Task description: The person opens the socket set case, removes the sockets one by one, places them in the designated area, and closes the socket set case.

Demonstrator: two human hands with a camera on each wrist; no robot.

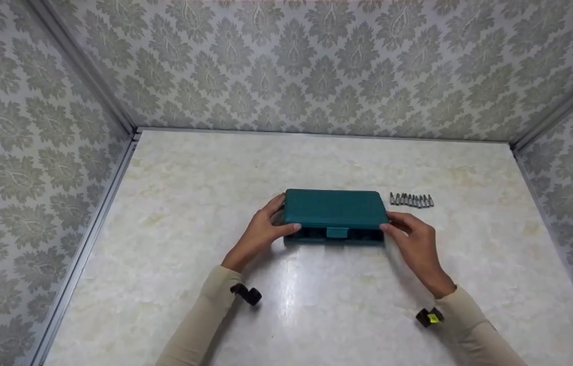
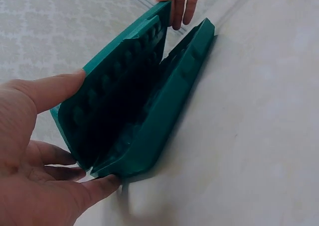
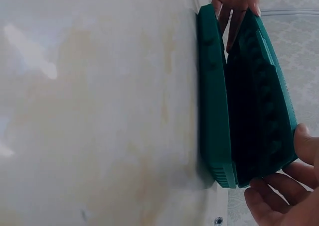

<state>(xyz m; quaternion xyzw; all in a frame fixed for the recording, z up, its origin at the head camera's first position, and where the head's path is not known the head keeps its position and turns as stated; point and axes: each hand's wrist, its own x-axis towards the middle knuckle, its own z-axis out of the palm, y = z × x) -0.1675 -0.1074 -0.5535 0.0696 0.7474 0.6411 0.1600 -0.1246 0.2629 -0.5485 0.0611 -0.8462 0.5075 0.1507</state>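
Observation:
A dark green plastic case [image 1: 334, 208] rests on the table with its hinged lid partly raised. In the left wrist view a gap shows between the lid [image 2: 107, 56] and the base [image 2: 167, 121]; the lid's inside has a row of bumps, and the deep interior is too dark to make out. My left hand [image 1: 263, 229] grips the left end, thumb on the lid's front edge and fingers along the side. At the opposite end my right hand [image 1: 418, 241] holds the lid's front corner between thumb and fingers. A latch tab [image 1: 337, 233] hangs at the lid's front middle.
Several small metal bits [image 1: 411, 200] lie in a row on the table, behind and right of the case. The pale marbled table [image 1: 189, 173] meets patterned walls [image 1: 291, 66] at the back and both sides. Small dark devices [image 1: 247, 294] sit at both wrists.

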